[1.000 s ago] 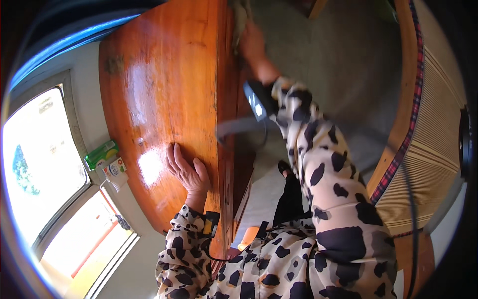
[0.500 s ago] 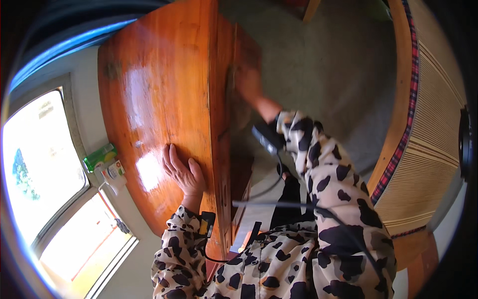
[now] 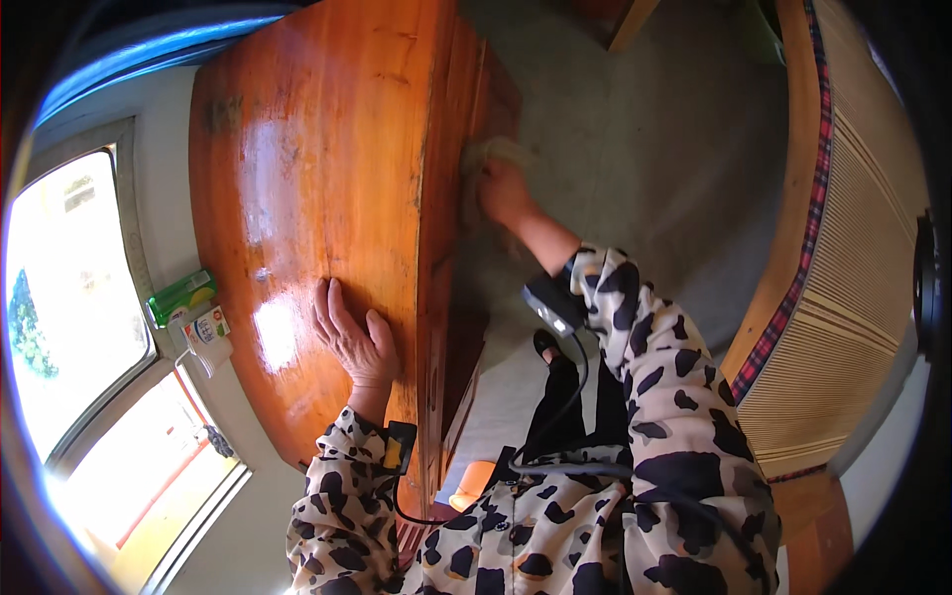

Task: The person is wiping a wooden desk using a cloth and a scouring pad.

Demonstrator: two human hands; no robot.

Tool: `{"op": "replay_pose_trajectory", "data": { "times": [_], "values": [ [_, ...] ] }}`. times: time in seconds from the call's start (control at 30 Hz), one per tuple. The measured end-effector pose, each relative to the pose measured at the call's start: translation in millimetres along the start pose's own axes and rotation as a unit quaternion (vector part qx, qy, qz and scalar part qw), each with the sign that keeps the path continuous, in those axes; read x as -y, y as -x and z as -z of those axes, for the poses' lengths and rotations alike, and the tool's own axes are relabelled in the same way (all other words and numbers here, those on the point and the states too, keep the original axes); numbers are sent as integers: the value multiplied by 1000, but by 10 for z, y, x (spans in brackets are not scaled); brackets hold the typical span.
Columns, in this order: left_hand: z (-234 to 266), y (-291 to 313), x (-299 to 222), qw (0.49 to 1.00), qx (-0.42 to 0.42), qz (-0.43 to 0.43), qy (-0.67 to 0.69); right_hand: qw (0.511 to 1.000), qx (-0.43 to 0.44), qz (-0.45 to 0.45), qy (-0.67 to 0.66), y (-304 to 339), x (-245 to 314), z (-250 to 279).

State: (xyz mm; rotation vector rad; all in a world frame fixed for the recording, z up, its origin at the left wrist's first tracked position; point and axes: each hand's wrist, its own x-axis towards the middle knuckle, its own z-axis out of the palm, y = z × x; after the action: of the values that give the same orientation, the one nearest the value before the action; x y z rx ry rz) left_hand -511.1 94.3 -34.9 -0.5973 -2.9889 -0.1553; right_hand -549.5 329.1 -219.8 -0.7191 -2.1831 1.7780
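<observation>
My left hand [image 3: 355, 342] rests flat on the glossy orange-brown top of a wooden cabinet [image 3: 337, 188], its fingers stretched out. Down past the front edge of that top, my right hand [image 3: 506, 194] is closed on a pale cloth [image 3: 502, 151], held against or close to the cabinet's front side. The cloth is slightly blurred, and part of it is hidden behind the hand. Beneath the right hand, a cabinet door or drawer front seems to stand out, though the shadow makes it hard to tell.
A green box [image 3: 181, 297] and a small white pack [image 3: 206, 332] sit on the window side. To the right is a bed with a striped mat [image 3: 843, 327] and a wooden rail [image 3: 783, 238]. An orange container [image 3: 474, 484] stands low near my body. A black cable hangs across my front.
My right hand has moved slightly along the cabinet front, and the cloth in it shows more clearly. The left hand stays on the top. The whole view has shifted a little.
</observation>
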Motion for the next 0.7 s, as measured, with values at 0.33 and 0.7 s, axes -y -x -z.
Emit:
{"op": "replay_pose_trajectory", "data": {
  "times": [0.33,0.7],
  "values": [
    [-51,10,-11,1000,9,1,18,927,22,220,302,-1894,-98,612],
    [22,46,-7,1000,-1,-2,-17,997,-60,36,28,-387,-48,-15]
  ]
}}
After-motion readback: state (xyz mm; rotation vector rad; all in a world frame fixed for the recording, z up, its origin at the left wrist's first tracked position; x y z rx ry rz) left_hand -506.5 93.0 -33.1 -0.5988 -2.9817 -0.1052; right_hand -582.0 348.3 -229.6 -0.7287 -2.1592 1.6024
